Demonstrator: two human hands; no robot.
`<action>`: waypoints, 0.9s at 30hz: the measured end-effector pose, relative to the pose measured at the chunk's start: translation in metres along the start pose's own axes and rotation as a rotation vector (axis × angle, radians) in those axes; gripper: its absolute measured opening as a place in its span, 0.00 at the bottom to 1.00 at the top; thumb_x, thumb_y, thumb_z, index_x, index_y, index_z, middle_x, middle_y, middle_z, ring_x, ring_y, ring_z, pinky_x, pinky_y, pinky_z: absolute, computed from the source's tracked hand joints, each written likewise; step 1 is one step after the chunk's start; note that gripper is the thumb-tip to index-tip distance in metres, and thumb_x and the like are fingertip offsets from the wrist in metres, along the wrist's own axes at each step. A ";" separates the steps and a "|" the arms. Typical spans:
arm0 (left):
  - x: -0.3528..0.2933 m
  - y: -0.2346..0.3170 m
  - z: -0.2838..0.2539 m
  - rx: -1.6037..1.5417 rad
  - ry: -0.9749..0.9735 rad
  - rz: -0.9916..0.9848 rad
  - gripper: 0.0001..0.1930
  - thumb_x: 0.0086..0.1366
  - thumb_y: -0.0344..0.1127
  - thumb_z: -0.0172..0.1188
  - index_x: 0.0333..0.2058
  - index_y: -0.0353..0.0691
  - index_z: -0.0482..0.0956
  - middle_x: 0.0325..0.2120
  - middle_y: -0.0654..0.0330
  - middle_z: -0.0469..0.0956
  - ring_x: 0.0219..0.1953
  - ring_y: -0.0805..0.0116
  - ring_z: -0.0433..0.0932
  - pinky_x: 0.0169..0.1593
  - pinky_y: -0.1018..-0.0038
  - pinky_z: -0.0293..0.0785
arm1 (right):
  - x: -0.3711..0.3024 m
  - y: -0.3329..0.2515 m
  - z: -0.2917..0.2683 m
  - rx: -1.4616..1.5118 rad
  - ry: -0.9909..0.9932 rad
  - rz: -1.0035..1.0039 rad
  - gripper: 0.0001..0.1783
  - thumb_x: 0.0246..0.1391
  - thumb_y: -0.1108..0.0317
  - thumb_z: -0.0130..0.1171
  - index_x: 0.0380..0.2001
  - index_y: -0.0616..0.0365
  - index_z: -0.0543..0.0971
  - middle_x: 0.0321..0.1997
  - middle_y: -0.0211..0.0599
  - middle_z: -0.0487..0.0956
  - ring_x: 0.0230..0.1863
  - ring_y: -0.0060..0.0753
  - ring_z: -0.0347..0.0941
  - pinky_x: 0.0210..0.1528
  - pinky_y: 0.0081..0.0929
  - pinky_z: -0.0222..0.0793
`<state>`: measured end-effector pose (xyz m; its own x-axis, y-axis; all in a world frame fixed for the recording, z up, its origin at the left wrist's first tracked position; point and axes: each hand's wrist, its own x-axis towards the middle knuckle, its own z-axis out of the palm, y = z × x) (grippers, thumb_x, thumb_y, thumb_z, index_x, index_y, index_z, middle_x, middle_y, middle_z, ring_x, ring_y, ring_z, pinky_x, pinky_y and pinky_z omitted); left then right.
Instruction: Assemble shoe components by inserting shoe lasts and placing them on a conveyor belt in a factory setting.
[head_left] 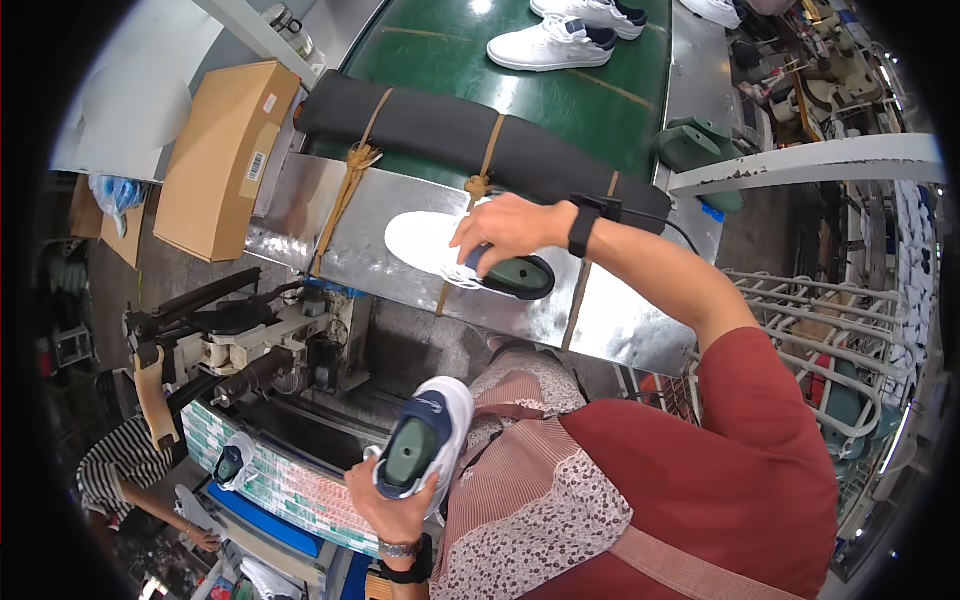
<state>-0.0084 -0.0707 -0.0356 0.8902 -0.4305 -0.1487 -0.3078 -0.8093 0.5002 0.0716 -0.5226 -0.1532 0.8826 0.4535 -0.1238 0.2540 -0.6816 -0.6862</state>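
Note:
My left hand (388, 508) is closed around the heel end of a white sneaker (458, 408) with a navy tongue, held up in front of my apron. A green shoe last (411, 452) fills its opening. Over the metal ledge, my right hand (515, 226) grips a second white sneaker (416, 240) near its laces, toe to the left. This shoe also has a green last (522, 274) inside and a dark heel collar. My right fingers partly hide its tongue.
Beyond the ledge (360, 228) lies a black roll (430, 120) tied with cords, before a green conveyor belt (440, 50) carrying white sneakers (552, 45). A cardboard box (215, 160) and a machine (270, 345) stand left. Wire racks (810, 330) are right; a co-worker's arm (160, 505) shows lower left.

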 end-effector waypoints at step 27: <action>-0.016 -0.024 -0.016 -0.046 0.273 -0.094 0.40 0.37 0.49 0.86 0.43 0.29 0.77 0.34 0.47 0.74 0.39 0.42 0.73 0.47 0.51 0.70 | -0.058 -0.074 0.088 -0.089 0.752 0.451 0.48 0.41 0.61 0.76 0.64 0.64 0.67 0.71 0.54 0.65 0.71 0.56 0.63 0.72 0.43 0.61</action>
<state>-0.0097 -0.0386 -0.0316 0.9736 -0.2256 0.0357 -0.2093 -0.8188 0.5345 -0.0329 -0.4479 -0.1588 0.9248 -0.3466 0.1566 -0.1796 -0.7610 -0.6234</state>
